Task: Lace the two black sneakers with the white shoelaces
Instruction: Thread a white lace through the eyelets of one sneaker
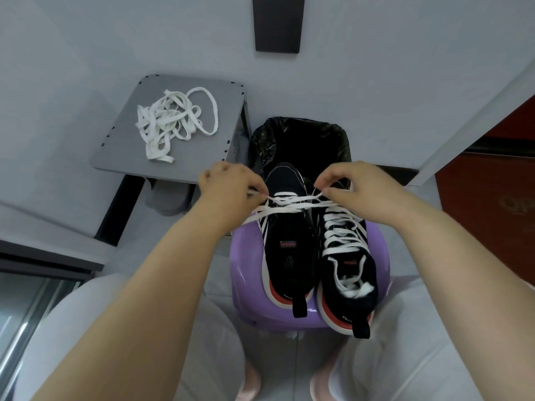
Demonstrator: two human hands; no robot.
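I see a grey side table (121, 149) at left, a black-lined waste bin (289, 125) just beside it, a purple plastic stool (249, 264) nearer, grey tiled floor (218, 273), and a red-brown panel (492, 204) at right.

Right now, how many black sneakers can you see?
2, side by side on the purple stool: the left sneaker, laced only near its toe, and the right sneaker, laced along its whole length. None appear hidden.

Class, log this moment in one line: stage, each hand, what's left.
stage: lacing started on left sneaker | left hand: pinches lace | right hand: pinches lace | right sneaker: laced | spare laces: on table
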